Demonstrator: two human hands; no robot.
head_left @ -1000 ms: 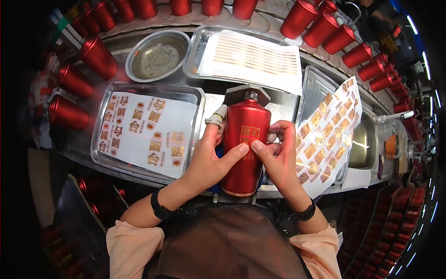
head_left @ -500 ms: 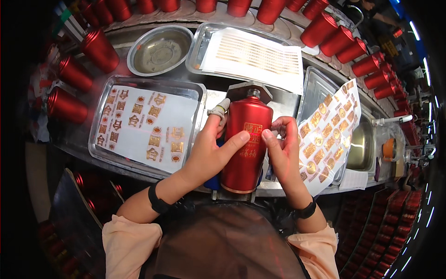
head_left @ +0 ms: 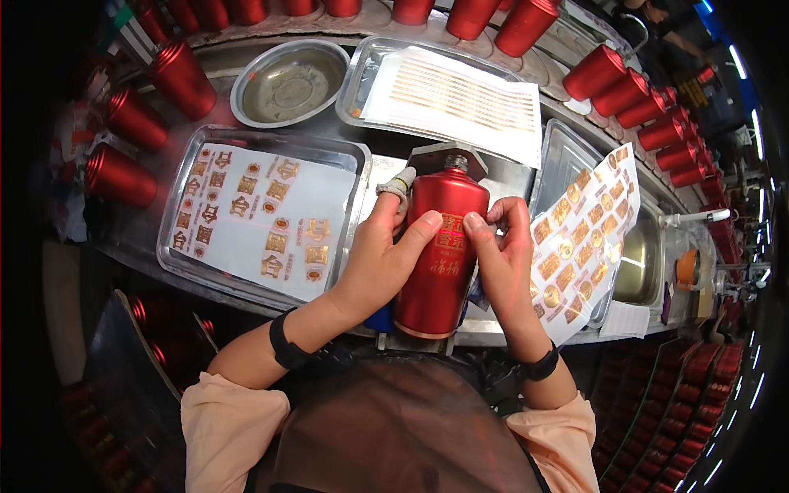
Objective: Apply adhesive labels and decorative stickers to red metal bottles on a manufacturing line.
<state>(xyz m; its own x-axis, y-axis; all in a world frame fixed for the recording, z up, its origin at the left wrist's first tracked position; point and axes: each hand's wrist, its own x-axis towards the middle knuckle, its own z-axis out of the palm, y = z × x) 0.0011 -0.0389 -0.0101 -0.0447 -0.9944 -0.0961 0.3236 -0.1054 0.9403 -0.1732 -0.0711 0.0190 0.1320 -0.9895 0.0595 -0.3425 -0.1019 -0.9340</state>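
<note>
A red metallic bottle [head_left: 436, 292] with a bare threaded neck lies tilted in front of me, neck away, against a metal rest [head_left: 427, 153]. My left hand [head_left: 380, 251] grips its left side, thumb on the gold square decal [head_left: 450, 231]; pale coverings wrap its fingertips. From the right, my right hand [head_left: 505, 246] holds the bottle, its thumb pressed on the decal's upper right and its fingers curled at the side. The thumbs partly cover the decal. Smaller gold lettering shows below it.
A steel tray [head_left: 366, 177] with a decal sheet [head_left: 316, 197] is at left, a water bowl [head_left: 238, 103] behind. Another tray [head_left: 355, 78] holds gold-striped sheets [head_left: 452, 90]. A decal sheet [head_left: 583, 238] leans at right beside a basin [head_left: 637, 263]. Several red bottles [head_left: 182, 80] line the back.
Both thumbs have slid slightly up the decal while the bottle stays held. In the far row, the red bottles have shifted to the right. The view has moved slightly.
</note>
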